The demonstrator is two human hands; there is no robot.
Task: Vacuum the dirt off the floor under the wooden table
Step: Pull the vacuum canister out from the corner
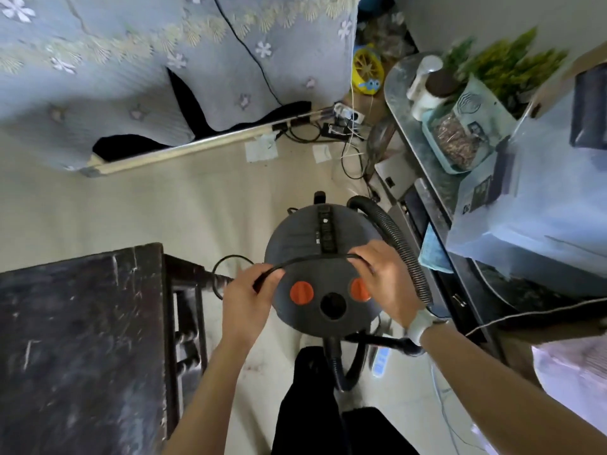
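wooden table [78, 339] beside vacuum [320, 257] (hose [402, 244] right).

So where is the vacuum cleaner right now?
The vacuum cleaner stands on the floor at centre frame, right of the wooden table, with both hands over it holding its black cord.

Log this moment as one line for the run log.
prep | left hand and right hand hold cord over vacuum | table left

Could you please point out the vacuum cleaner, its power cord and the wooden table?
vacuum cleaner [308, 244]: head view, top of its round body.
power cord [312, 258]: head view, stretch between both hands.
wooden table [78, 339]: head view, dark tabletop.
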